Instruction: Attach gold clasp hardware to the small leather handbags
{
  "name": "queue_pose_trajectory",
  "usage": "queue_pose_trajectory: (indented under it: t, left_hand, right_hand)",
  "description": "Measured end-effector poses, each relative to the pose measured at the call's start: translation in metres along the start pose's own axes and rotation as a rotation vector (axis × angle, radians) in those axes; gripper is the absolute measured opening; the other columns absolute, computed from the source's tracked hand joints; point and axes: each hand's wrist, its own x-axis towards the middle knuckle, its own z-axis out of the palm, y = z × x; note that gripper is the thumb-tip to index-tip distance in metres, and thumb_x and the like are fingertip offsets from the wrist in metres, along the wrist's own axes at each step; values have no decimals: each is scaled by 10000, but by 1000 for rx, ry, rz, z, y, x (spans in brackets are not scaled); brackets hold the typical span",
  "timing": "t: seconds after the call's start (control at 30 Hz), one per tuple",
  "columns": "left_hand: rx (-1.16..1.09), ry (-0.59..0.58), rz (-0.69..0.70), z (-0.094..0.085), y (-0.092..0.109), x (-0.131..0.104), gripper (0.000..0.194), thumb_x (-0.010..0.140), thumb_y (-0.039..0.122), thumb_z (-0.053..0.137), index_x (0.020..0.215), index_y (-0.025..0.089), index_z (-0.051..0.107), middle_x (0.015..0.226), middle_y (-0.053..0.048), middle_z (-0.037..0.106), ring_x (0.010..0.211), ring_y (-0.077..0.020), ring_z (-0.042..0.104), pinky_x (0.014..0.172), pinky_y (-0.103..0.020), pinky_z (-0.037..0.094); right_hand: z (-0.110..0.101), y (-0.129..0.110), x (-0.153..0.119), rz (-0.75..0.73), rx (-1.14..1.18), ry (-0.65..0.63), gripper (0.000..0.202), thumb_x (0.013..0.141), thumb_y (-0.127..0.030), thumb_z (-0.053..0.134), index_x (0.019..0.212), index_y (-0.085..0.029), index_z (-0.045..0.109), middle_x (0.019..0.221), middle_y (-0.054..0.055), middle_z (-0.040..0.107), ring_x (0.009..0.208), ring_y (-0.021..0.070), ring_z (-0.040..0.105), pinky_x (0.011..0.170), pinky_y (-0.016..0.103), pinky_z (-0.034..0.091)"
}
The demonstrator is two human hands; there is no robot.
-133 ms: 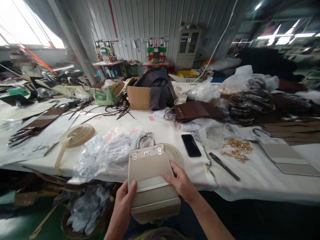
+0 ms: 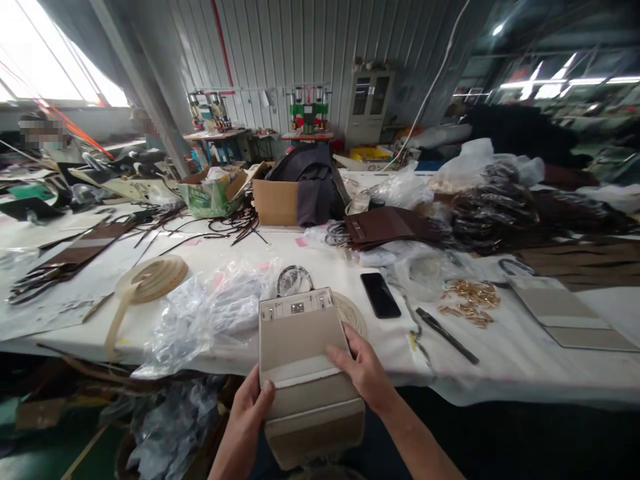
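A beige bag panel [image 2: 305, 340] is held up in front of me at the table's near edge, with a pale strip across its middle and small metal fittings along its top. A dark looped handle [image 2: 294, 280] shows just beyond its top edge. My left hand [image 2: 253, 400] grips the panel's left side, thumb on the front face. On the right side my right hand [image 2: 357, 357] clasps it, with the thumb lying over the front and the other fingers mostly behind. The lower part of the panel folds away and hangs down.
Right of the panel lie a black phone [image 2: 380, 295], a dark flat tool [image 2: 447, 335], a pile of gold-coloured metal pieces [image 2: 470, 299] and another beige panel [image 2: 570, 307]. Clear plastic bags [image 2: 220, 300] and a tape roll [image 2: 160, 277] lie left. A cardboard box [image 2: 274, 200] stands behind.
The panel's lower part hangs a little further down and shows more of its face. My view has shifted slightly; both hands keep their hold.
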Motion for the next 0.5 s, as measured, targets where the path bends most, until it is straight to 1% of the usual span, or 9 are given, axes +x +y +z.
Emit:
queue_pose_trajectory:
  t: [0.07,0.1,0.2,0.23,0.27,0.3,0.37,0.43,0.5]
  left_hand:
    - [25,-59,43,-6,-8,1,742,925,634,861,1508,196,720,1490,-191,758,1418,-445,681,1199,-511,566]
    - [32,-61,46,-10,-14,3,772,903,641,881,1511,194,715,1483,-201,760,1413,-451,684,1192,-519,570]
    - [70,39,10,-18,-29,7,813,837,646,941,1475,192,722,1392,-210,802,1327,-442,740,1121,-515,615]
    - [97,58,0,-18,-32,8,801,833,644,946,1456,190,729,1369,-206,812,1305,-435,751,1105,-508,623]
    - [124,46,-7,-17,-33,7,787,836,648,942,1438,184,738,1347,-203,820,1285,-431,760,1091,-504,629]
    - [142,6,-8,-15,-34,6,780,840,659,934,1425,177,747,1330,-201,826,1274,-430,764,1087,-504,630]
    - [132,-123,-11,-5,-34,3,803,846,708,905,1420,167,756,1289,-200,838,1251,-435,771,1083,-515,628]
    - [51,-187,17,7,-35,1,895,780,784,911,1412,166,766,1253,-196,844,1247,-441,769,1103,-524,610]
    - [-9,-234,9,14,-36,4,996,687,838,936,1416,181,769,1227,-191,848,1241,-456,772,1110,-538,599]
  right_hand:
    - [-1,-1,-3,-58,-42,65,586,1014,-509,818,1527,-258,685,1463,118,782,1336,357,738,1224,536,548]
    - [-1,-2,-4,-84,-65,102,597,1012,-515,818,1534,-259,682,1477,116,775,1366,359,723,1243,538,535]
    - [2,-4,-9,-128,-111,178,628,1016,-528,807,1569,-270,658,1528,113,748,1442,365,678,1269,538,519]
    - [3,-4,-11,-131,-116,185,634,1021,-531,800,1579,-272,648,1543,115,739,1451,366,673,1265,536,525]
    - [3,-3,-12,-129,-117,190,642,1028,-536,790,1593,-273,636,1558,116,729,1455,365,673,1263,533,529]
    - [3,-1,-13,-124,-116,200,652,1033,-542,782,1606,-274,623,1569,118,722,1454,364,676,1264,529,531]
    - [0,4,-15,-111,-111,251,678,1036,-560,771,1626,-273,601,1581,120,716,1451,363,682,1267,519,532]
    - [-10,9,-13,-100,-125,326,716,1016,-584,780,1632,-272,593,1581,121,718,1458,370,680,1246,497,556]
    - [-25,12,-6,-90,-191,384,754,964,-627,807,1602,-274,618,1562,119,734,1447,382,688,1188,466,603]
